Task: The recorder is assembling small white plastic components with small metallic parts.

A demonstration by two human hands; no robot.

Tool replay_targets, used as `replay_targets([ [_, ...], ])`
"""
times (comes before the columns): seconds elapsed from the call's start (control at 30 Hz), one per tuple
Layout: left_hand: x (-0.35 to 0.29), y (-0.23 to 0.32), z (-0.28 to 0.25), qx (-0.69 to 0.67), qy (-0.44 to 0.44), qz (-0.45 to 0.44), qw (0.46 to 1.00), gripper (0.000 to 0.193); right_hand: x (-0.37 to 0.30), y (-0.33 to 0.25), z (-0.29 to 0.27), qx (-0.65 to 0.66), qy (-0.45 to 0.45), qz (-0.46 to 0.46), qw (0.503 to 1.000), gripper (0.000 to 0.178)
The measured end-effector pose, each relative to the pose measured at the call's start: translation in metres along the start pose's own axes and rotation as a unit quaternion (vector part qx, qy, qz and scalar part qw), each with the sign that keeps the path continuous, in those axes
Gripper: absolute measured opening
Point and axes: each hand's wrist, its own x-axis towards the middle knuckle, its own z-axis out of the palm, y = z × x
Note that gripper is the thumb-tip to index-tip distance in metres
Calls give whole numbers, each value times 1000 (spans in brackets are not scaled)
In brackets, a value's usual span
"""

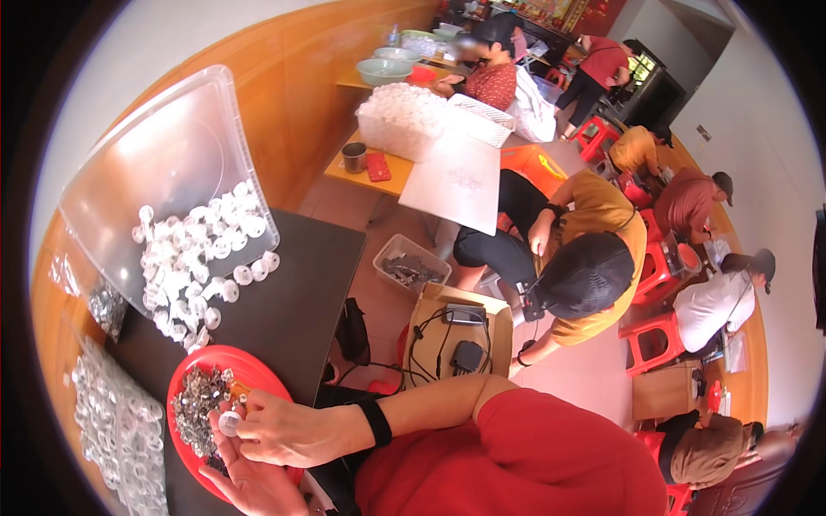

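Clear disc [230, 422] over red tray [262, 368] of metal parts [196, 408]

Orange panelling [288, 103] lines the white wall [215, 36] beside the black table [301, 275]; red stools [651, 338] dot the pinkish floor [594, 357] beyond it.

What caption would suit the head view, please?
Right hand pinching a small translucent piece above a red tray of shiny parts.

red short-sleeved shirt [508, 456], plain black wristband [376, 423], bare fingers [256, 430]
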Motion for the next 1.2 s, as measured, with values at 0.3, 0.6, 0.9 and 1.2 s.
replay_targets([
  [0.3,-2,-2,-16,32,86,16,996,58,-6,-3,-8,74,15,88,993,17],
  [0.6,-15,-11,-4,202,169,10,965,45,3,-2,-27,53,116,85,988,20],
  [0.9,7,30,39,215,162,-106,957,47,28,-4,-52,-50,164,5,985,13],
  [1.2,30,47,50,316,59,-115,940,44,32,6,-84,-6,179,-9,984,10],
])
